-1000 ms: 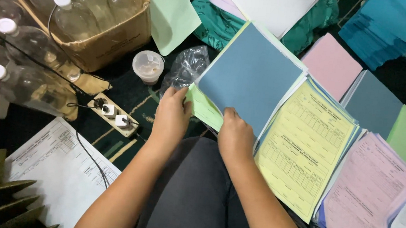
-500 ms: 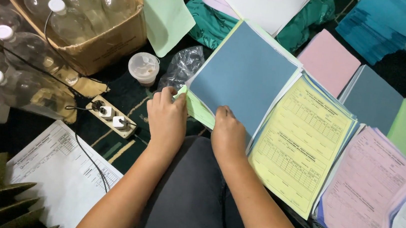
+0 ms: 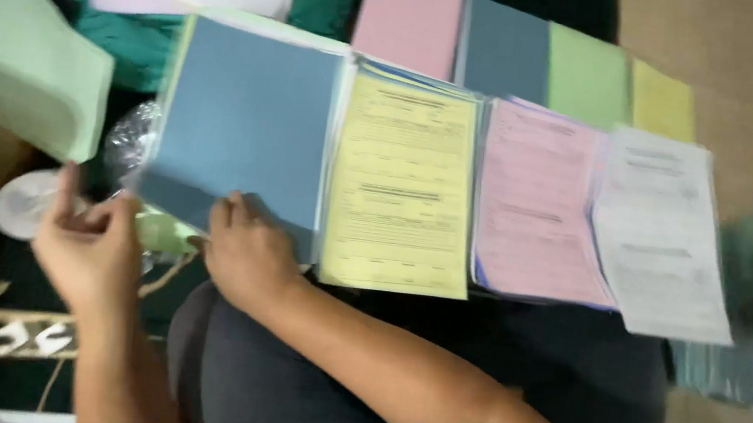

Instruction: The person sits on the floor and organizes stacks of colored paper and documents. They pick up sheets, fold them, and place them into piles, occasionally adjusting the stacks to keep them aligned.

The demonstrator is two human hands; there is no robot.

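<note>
Sorting step, I'd judge: right hand point(image 3: 246, 258) pinches the lower edge of the blue sheet stack point(image 3: 242, 118), left of the yellow forms point(image 3: 402, 186); left hand point(image 3: 93, 247) is loosely curled, empty, beside it. Next move needs one sheet peeled cleanly. Versus earlier: view panned right, left hand lifted off.
</note>
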